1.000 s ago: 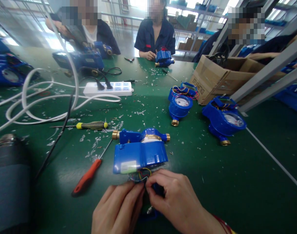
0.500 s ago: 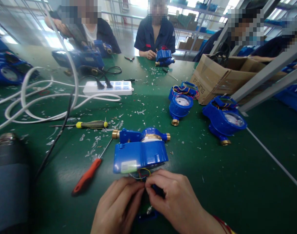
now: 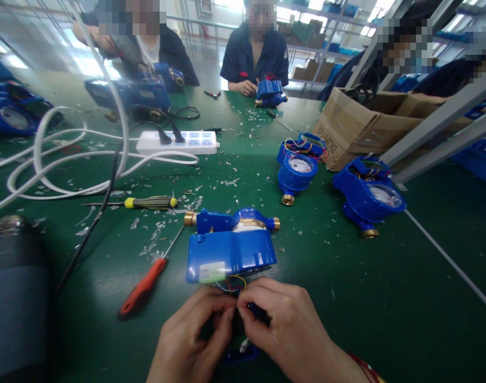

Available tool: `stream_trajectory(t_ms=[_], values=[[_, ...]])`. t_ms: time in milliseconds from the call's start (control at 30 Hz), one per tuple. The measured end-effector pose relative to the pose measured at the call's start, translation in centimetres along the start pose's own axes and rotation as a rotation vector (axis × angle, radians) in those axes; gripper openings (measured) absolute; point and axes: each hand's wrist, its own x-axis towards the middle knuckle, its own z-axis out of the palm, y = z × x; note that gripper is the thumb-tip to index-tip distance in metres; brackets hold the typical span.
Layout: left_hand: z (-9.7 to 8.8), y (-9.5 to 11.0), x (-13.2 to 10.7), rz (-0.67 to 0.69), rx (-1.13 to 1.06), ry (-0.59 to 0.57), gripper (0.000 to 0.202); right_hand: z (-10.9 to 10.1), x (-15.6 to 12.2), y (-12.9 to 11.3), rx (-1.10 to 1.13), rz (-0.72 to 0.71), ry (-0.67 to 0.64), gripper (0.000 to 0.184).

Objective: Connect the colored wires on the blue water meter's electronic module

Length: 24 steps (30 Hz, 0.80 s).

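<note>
My left hand [image 3: 192, 340] and right hand [image 3: 285, 330] meet fingertip to fingertip, both pinched narrow on the coloured wires [image 3: 235, 283] trailing from the near side of the blue water meter [image 3: 230, 247]. An orange-handled screwdriver [image 3: 143, 287] lies just left of it.

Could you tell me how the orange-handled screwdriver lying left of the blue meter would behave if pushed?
The orange-handled screwdriver looks rigid. Its rounded handle would probably roll sideways on the smooth green tabletop. It seems light, and its thin metal shaft would likely swing round.
</note>
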Motion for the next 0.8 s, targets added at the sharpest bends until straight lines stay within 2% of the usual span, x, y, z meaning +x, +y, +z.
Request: stream_trajectory(t_ms=[567,800], values=[[-0.19,0.20,0.41,-0.056,-0.017,-0.025,0.006,-0.08,0.01,-0.17,0.032,0.025,0.014,0.015],[0.05,0.04,0.38,-0.070,-0.006,0.014,0.003,-0.04,0.00,-0.09,0.076,0.029,0.012,0.015]])
